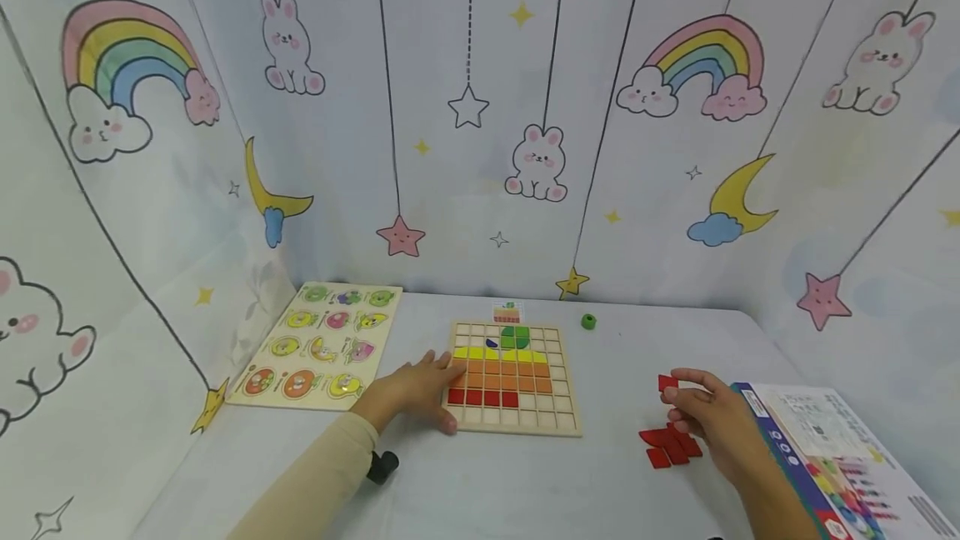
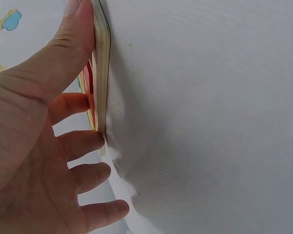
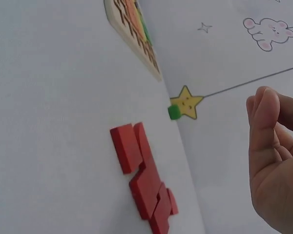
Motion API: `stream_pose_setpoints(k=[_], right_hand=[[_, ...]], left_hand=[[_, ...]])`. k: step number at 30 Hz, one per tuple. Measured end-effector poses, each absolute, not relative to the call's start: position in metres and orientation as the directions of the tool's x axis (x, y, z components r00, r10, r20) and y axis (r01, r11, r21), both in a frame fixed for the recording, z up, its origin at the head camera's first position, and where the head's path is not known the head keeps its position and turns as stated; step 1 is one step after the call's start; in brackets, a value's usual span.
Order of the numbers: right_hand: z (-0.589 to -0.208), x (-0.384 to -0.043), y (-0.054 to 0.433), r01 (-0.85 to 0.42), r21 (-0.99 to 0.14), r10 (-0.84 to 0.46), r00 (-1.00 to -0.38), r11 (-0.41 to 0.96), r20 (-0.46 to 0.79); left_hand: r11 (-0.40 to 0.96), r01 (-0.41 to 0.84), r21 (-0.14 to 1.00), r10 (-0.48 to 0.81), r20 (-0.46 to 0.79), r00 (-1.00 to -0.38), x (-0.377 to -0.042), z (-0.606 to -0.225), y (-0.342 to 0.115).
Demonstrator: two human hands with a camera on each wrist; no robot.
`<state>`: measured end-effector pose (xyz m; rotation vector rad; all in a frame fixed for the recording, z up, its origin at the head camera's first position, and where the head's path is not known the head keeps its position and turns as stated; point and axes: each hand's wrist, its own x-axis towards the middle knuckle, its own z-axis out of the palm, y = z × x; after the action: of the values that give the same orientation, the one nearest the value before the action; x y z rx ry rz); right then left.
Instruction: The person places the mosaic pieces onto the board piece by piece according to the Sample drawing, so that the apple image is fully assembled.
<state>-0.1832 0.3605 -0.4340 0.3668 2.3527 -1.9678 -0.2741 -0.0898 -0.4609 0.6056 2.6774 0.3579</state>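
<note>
A wooden grid board (image 1: 517, 421) lies on the table, with rows of red, orange, yellow and green pieces set in its squares. My left hand (image 1: 420, 390) is at its left side, fingers spread and fairly straight. In the left wrist view the thumb and some fingers touch the board's edge (image 2: 103, 73). To the right, my right hand (image 1: 708, 419) pinches a red square tile (image 1: 667, 382) between thumb and fingers, above the table. That tile is hidden in the right wrist view. Just below lie several loose red tiles (image 1: 671, 444), some overlapping.
At the back left lies a fruit-picture board (image 1: 386, 332). A small picture card (image 1: 507, 312) touches the grid board's far edge, and a green bead-like piece (image 1: 588, 321) is to its right. A black object (image 1: 384, 467) sits beside the left forearm. A printed box (image 1: 847, 448) stands right.
</note>
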Motion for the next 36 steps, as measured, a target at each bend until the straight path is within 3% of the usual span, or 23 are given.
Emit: stream_pose_setpoints(k=[12,21,30,36], right_hand=[[-0.427,-0.212,0.319,0.141,-0.964,0.090,-0.988,0.225,-0.124],[-0.445,-0.236,0.276,0.172,-0.971,0.037,-0.985,0.166,-0.169],[-0.470,-0.240,0.221,0.178,-0.906,-0.085,-0.970,0.385,-0.227],[-0.477,-0.234,0.198,0.153,-0.824,-0.057,-0.974,0.546,-0.219]], left_hand=[[0.873,0.351,0.340,0.455,-0.302,-0.838,-0.273,-0.459,-0.090],[0.870,0.361,0.335,0.462,-0.301,-0.834,-0.272,-0.458,-0.090],[0.868,0.369,0.333,0.469,-0.302,-0.830,-0.275,-0.455,-0.088],[0.875,0.350,0.334,0.454,-0.318,-0.832,-0.275,-0.456,-0.089]])
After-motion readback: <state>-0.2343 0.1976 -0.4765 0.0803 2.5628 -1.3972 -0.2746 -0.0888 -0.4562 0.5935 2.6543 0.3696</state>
